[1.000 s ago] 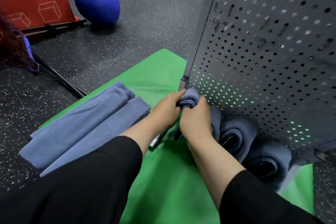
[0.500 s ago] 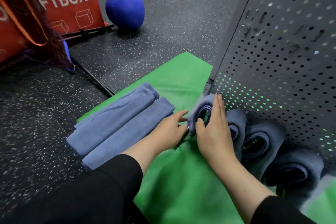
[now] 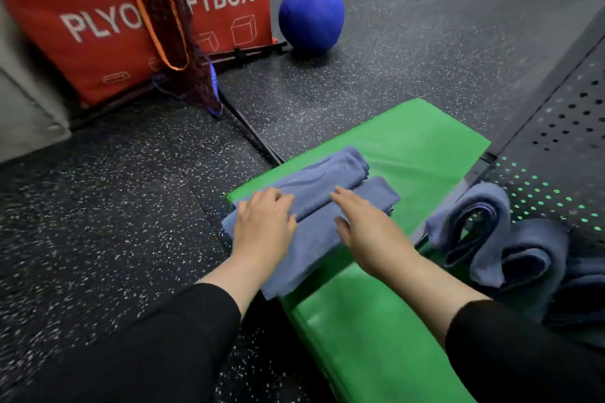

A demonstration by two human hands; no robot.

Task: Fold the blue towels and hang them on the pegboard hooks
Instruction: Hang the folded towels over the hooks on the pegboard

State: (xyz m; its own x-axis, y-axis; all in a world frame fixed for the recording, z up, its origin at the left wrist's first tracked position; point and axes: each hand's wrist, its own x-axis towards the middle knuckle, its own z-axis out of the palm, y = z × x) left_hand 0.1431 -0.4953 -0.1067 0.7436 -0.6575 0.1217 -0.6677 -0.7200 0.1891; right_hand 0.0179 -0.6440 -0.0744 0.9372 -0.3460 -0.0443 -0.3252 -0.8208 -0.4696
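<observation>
Two folded blue towels lie side by side on the green mat (image 3: pixel 409 147): a far towel (image 3: pixel 330 170) and a near towel (image 3: pixel 311 242). My left hand (image 3: pixel 262 222) rests on their left part, fingers curled over the far one. My right hand (image 3: pixel 363 226) lies flat on the near towel, fingers apart. Several rolled blue towels (image 3: pixel 491 239) sit in a row at the foot of the dark pegboard (image 3: pixel 569 127) on the right. No hooks show in this view.
A red plyo soft box (image 3: pixel 98 26) stands at the back left with a blue ball (image 3: pixel 311 10) beside it. A thin black bar (image 3: pixel 252 134) runs across the speckled rubber floor (image 3: pixel 114 206) toward the mat. Hair and an orange strap hang at top left.
Both hands left the rolled towel by the pegboard and moved left onto the two folded towels. The view swung left, so less of the pegboard shows.
</observation>
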